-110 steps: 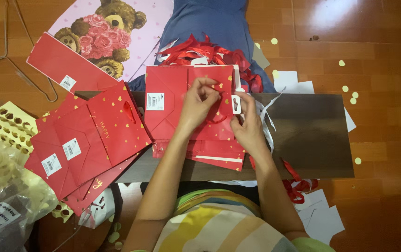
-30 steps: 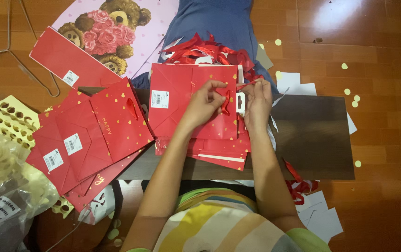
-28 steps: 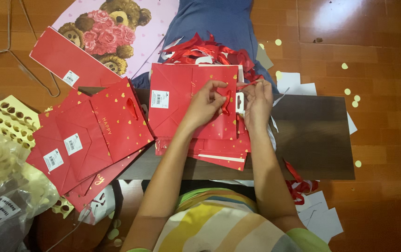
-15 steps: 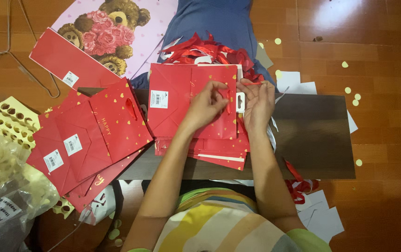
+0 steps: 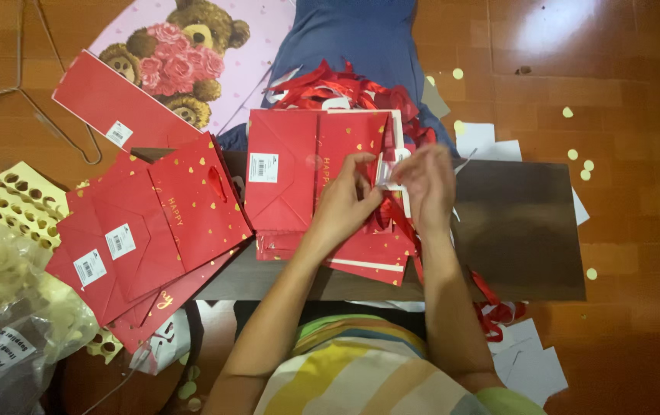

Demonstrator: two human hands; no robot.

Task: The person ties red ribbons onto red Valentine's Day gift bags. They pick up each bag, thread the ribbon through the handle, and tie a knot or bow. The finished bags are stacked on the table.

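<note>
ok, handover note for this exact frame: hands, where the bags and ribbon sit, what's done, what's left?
Left hand: fingertips pinching at the red ribbon on the top red gift bag.
Right hand: holding a small white piece at that bag's right edge.
Bag lies flat on a stack on the dark board.
Done, apparently: a fan of flat red bags at left.
Left: the bag in hand; loose ribbon pile behind the stack.
</note>
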